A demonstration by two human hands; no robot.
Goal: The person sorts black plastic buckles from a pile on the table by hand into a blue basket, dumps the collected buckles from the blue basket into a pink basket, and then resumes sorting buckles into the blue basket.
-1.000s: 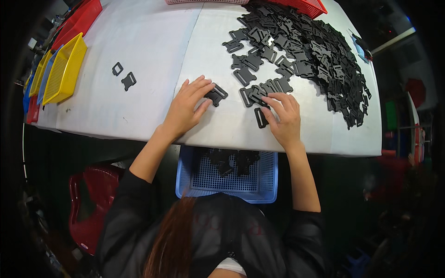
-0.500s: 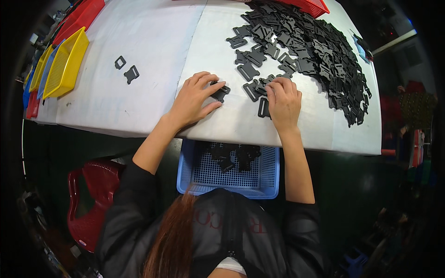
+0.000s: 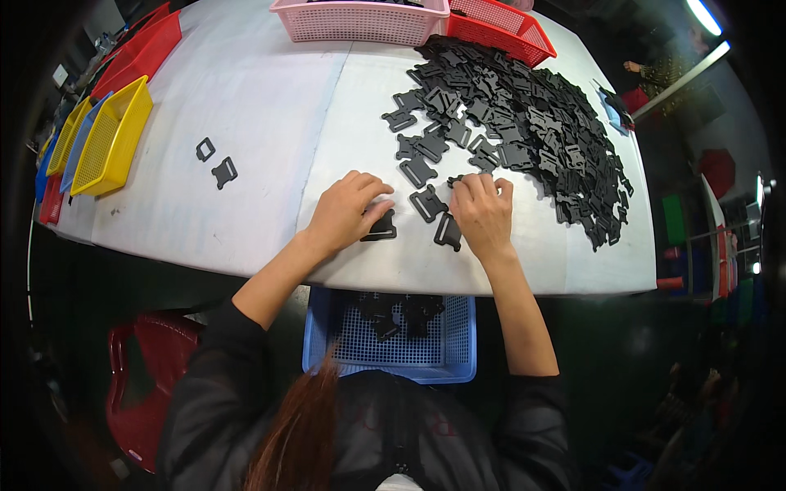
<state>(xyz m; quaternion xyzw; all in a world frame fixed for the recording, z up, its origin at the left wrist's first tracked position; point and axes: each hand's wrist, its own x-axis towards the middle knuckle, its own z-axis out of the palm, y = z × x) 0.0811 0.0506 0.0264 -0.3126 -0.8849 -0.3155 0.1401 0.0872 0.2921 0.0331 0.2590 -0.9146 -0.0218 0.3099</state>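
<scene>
My left hand (image 3: pixel 350 209) rests at the table's near side with thumb and fingers apart. A black plastic buckle (image 3: pixel 381 228) lies flat beside its thumb, partly covered. My right hand (image 3: pixel 483 211) is closed, its fingertips on another black buckle piece (image 3: pixel 454 181), mostly hidden by the fingers. Between the hands lie a slotted buckle (image 3: pixel 427 204) and, under the right hand's edge, one more buckle (image 3: pixel 447 232). A large heap of such buckles (image 3: pixel 548 131) spreads beyond my right hand.
A blue basket (image 3: pixel 468 335) with some black pieces stands below the table edge. A pink basket (image 3: pixel 360 26) and a red basket (image 3: pixel 532 45) are at the back. Yellow baskets (image 3: pixel 123 147) line the left side. A frame-shaped piece (image 3: pixel 205 149) and a buckle (image 3: pixel 224 173) lie apart at left.
The view has tilted, so the table appears lower and the back baskets come into sight. My left hand has drawn back slightly from its buckle, and my right hand's fingers have shifted left.
</scene>
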